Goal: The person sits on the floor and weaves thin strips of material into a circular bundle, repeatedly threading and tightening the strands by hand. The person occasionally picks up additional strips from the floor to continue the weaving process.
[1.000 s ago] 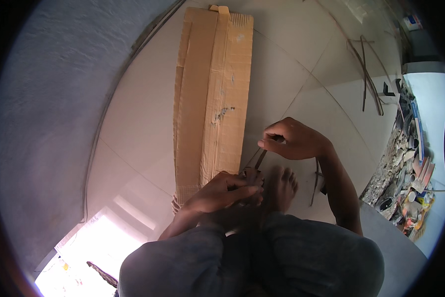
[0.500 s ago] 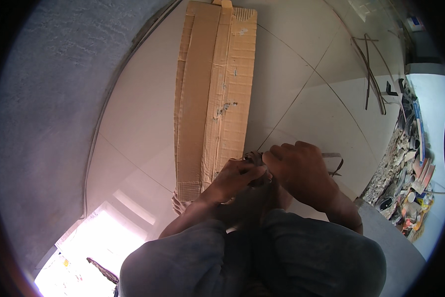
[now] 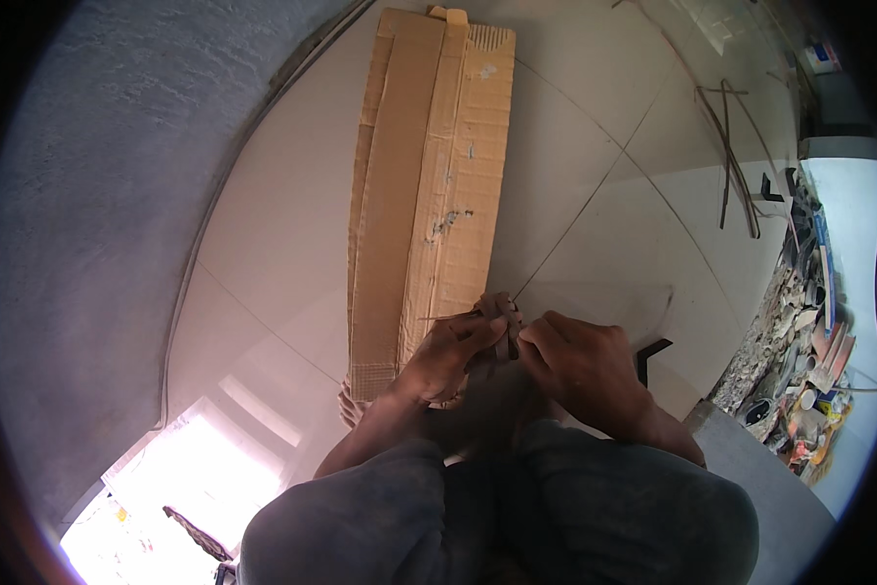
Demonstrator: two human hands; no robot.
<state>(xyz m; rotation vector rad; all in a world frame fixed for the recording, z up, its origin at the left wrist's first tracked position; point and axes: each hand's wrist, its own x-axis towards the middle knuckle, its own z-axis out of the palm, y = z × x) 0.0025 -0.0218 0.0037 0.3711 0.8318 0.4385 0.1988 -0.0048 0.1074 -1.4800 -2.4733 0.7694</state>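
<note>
My left hand is closed around a bunched coil of flat brown strip, which stands up past the thumb. What the strip is made of I cannot tell. Close on the right, my right hand has its thumb and fingers pinched together at the coil's edge; whatever they grip is hidden. Beside my right wrist a dark, bent flat piece shows; whether it joins the strip is unclear. Both hands are low over the floor, between my knees and a long brown cardboard box.
Several thin brown strips lie on the tiled floor at the far right, near a small black angled piece. A heap of rubble and scraps lines the right side. A grey wall bounds the left.
My right hand has come down and turned, its fingers now pinched at the coil. More of the coil shows above my left hand. The looped strip end right of my hand has shifted and blurred.
</note>
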